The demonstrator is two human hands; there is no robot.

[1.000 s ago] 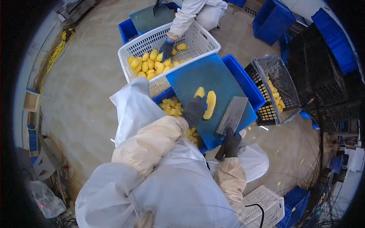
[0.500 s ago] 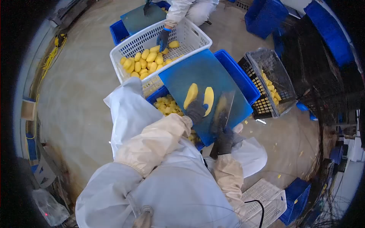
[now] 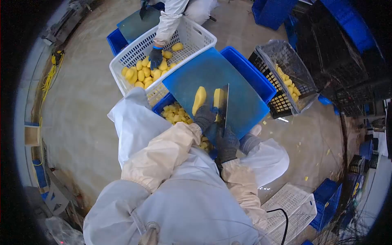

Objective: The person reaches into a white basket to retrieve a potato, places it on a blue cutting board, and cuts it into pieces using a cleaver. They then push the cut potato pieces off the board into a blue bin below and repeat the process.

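On the blue cutting board lie two peeled potato pieces, side by side. My left hand, in a dark glove, grips the lower end of the right potato piece. Against the same hand rests the left potato piece. My right hand, also gloved, is closed round the handle of a knife. Its broad blade stands upright along the right side of the right piece. Cut potato chunks fill a blue bin below the board's left edge.
A white crate of whole peeled potatoes stands beyond the board; another person's gloved hand reaches into it. To the right are a blue bin and a black crate with potato pieces. A white crate sits at lower right.
The knife has moved left from the bare board to the right potato piece, its blade turning upright. The other person's hand has moved down among the whole potatoes.
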